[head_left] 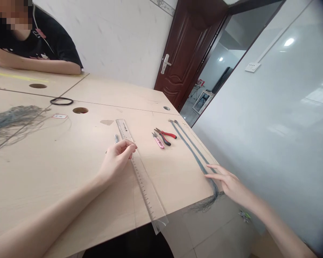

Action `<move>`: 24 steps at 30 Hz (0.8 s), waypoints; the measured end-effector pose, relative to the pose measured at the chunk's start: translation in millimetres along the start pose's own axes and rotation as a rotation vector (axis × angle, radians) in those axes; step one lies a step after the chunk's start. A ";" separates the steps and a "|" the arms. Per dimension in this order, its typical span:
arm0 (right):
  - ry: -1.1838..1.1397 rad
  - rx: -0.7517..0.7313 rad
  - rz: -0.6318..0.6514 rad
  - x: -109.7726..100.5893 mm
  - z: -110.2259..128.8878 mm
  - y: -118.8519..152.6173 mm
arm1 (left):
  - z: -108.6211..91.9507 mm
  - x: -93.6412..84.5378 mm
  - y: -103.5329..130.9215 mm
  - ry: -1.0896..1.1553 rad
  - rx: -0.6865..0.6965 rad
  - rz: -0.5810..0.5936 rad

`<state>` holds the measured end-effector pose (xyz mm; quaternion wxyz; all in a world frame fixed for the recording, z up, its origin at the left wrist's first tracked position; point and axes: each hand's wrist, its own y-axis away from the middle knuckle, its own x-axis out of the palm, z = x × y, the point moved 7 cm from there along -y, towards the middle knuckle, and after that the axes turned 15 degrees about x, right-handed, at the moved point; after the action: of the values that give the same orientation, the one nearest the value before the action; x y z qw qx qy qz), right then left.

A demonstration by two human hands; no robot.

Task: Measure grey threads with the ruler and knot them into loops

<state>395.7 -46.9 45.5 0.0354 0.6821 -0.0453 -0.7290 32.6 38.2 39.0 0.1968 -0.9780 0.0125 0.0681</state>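
Table [56, 179] with threads, tools and two hands, read from left to right. At far left, a loose tangle [13, 118] of grey-blue thread crosses a seam, with a white tag [60, 116] by its right end; beyond it a co-worker [54, 39] in a black top rests a forearm along the far edge. A black band [61, 104] lies near a round hole [80, 110]. Next, a pen [116, 138] shows partly behind the left hand [120, 153], whose thumb and forefinger are pinched together over the ruler [144, 182]; whether a fine thread lies between them cannot be told, though a faint line runs down from there. The ruler slants toward the near edge and juts past it. To its right, pink snips [158, 141] lie against or just beside the pliers [169, 135]. Near the right edge, two grey-blue hanks [190, 147] lie side by side, frayed ends hanging over the edge; the right hand [227, 180] is open, fingers spread on or just above them. Step in hand, as judged: sorting strands beside the ruler. Next move would call for a light fingertip pinch, parting one strand without dragging its neighbours
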 end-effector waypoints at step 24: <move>-0.265 -0.708 -0.071 17.9 205.3 54.8 | -9.8 -4.9 1.6 0.046 0.033 -0.055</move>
<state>189.1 -99.7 47.4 0.2376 0.5286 0.2289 -0.7821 28.9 33.0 47.9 0.2144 -0.9759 -0.0087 0.0400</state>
